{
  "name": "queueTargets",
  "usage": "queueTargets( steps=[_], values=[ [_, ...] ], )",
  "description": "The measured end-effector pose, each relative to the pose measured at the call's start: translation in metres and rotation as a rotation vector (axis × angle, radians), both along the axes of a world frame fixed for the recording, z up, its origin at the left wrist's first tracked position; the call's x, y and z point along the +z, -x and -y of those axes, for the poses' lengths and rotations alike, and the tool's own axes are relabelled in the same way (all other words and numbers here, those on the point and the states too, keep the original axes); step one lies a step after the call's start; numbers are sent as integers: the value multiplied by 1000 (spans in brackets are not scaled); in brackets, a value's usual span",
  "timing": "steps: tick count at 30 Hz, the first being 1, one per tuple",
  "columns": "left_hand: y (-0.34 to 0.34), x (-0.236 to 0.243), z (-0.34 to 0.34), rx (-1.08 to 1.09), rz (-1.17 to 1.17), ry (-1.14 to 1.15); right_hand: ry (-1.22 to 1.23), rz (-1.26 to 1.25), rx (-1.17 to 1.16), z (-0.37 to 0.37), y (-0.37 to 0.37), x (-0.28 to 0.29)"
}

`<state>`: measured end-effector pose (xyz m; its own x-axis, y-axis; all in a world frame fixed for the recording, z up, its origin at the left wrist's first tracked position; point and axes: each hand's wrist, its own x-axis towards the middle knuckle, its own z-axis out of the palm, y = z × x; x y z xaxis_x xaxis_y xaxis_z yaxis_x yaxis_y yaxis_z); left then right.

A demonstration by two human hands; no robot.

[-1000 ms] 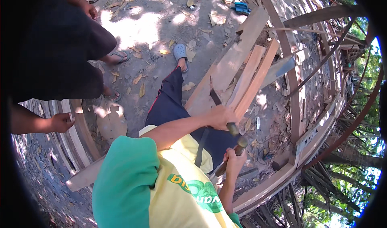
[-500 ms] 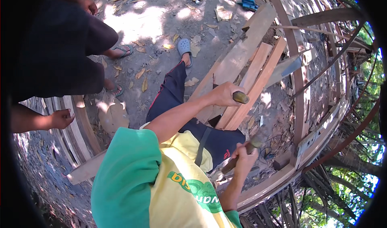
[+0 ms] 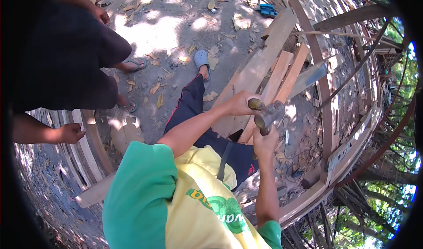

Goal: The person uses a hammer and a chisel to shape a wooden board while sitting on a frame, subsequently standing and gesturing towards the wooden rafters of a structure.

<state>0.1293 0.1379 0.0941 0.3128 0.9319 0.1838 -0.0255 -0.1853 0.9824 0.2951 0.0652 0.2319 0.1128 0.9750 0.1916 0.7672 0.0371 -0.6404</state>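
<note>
My left hand [image 3: 244,103] is closed around the wooden handle [image 3: 256,104] of what looks like a chisel; its butt end points up toward me and its lower part is hidden. In my right hand [image 3: 265,142] is a hammer [image 3: 271,115], its slightly blurred head right beside the chisel's handle. Whether the two touch, I cannot tell. Below my hands lie a broad pale plank [image 3: 274,39] and narrower reddish boards [image 3: 292,70], sloping away from my lap.
At the left is another person, with one hand [image 3: 70,133] near stacked timber [image 3: 83,147]. A blue object [image 3: 268,10] lies at the far end. A curved wooden frame [image 3: 324,99] runs along the right. Dry leaves dot the ground [image 3: 176,72].
My right hand has swung the hammer up and forward to the chisel's handle. My left hand has shifted only slightly and keeps its grip.
</note>
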Motion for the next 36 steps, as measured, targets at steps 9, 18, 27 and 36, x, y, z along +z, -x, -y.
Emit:
queueTargets(
  steps=[9, 18, 27, 36],
  values=[
    [-39, -33, 54, -176, -282, -471, 419, -481, -202, 62, -49, -14],
    [-20, -13, 14, 68, -17, -277, 473, -502, -293, 74, -28, -20],
    [-4, -9, -9, 110, 4, -246, 511, -511, -261, 63, -12, -13],
    [0, -9, -14, 155, 12, -185, 423, -509, -261, 52, -16, 2]
  ],
)
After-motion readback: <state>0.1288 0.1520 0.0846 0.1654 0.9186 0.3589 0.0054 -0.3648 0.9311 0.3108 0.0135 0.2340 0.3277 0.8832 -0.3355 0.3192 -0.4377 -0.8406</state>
